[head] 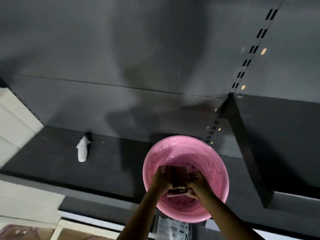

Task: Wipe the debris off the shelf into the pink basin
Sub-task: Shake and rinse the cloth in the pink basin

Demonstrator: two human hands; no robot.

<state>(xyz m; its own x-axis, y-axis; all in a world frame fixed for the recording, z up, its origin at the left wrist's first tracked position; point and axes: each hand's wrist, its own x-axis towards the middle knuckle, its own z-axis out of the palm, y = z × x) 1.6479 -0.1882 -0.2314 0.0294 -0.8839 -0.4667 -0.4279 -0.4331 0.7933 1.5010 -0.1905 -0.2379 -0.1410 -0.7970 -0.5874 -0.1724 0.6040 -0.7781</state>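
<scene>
Together, the left hand [160, 181] and right hand [199, 185] grip a brown cloth [178, 174], fingers curled round it, over the pink basin [217, 170] on the dark shelf [52, 163], near right; a white bottle [83, 150] lies left.

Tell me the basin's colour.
The basin is pink, seen in the head view.

Person's body in view: 2 bare hands + 2 bare forearms, seen from head cam.

L hand [160, 181] & R hand [199, 185]: uncovered from fingertips thru wrists; knuckles show as rounded bumps, fingers too blurred to tell apart one by one. L forearm [138, 217] & R forearm [230, 217]: slim, smooth, uncovered right to frame's bottom edge, widening gradually from narrow wrists twd elbows. Dim light + slight blur soften outlines, esp. round fingers; finer surface detail can't be made out.
</scene>
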